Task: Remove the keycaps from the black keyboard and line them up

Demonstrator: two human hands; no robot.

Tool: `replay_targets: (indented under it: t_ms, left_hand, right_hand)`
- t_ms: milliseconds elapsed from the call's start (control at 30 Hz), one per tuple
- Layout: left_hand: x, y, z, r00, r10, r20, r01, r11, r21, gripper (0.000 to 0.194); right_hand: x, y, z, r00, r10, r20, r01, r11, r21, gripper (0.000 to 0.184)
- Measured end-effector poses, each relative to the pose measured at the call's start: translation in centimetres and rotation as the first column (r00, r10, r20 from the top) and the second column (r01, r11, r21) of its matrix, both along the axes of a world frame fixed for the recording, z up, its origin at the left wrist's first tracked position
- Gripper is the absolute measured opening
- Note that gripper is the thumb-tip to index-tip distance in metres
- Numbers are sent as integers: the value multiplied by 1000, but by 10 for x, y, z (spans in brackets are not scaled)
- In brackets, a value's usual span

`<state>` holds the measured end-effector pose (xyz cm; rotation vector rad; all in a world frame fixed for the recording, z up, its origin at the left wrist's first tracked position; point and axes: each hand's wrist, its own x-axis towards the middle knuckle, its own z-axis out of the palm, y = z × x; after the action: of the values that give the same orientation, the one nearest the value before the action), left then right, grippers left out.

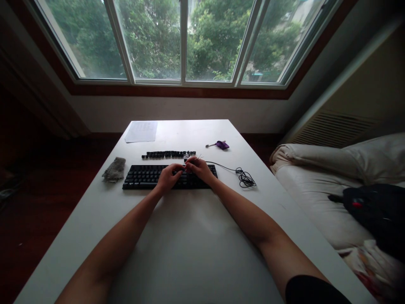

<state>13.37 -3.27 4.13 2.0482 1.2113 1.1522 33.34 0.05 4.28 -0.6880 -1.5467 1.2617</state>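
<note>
A black keyboard lies across the white table, its cable coiled to the right. Both hands rest over its right half. My left hand has its fingers curled, fingertips meeting my right hand near the keyboard's top edge. My right hand is pinched closed on a thin wire tool that sticks out toward the back right. Behind the keyboard runs a row of loose black keycaps.
A grey cloth lies left of the keyboard. A sheet of paper sits at the far left of the table, a purple tool at the far right. A bed with a black bag stands to the right.
</note>
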Motion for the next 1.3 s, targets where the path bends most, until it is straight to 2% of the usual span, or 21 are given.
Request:
replay_targets:
  t_ms: [400, 800, 933, 1100, 1300]
  left_hand:
    - [2, -1, 2, 998, -5, 55, 5, 1000, -5, 20]
    - [1, -3, 7, 994, -72, 80, 75, 996, -41, 29]
    - [0, -3, 8, 995, -75, 67, 79, 995, -64, 29]
    - [-2, -1, 5, 998, -60, 31, 62, 996, -65, 26]
    - [-3, -1, 6, 998, -61, 17, 61, 997, -54, 26]
  right_hand:
    - [-2, 3, -9, 991, -50, 122, 43, 997, 59, 33]
    - [-2, 3, -9, 990, -94, 104, 89, 995, 49, 34]
    - [-2, 0, -7, 984, -115, 134, 111, 993, 40, 35]
    - [-5, -7, -3, 949, -166, 269, 133, 982, 137, 32]
    - [-5, -5, -8, 953, -169, 250, 138, 981, 136, 33]
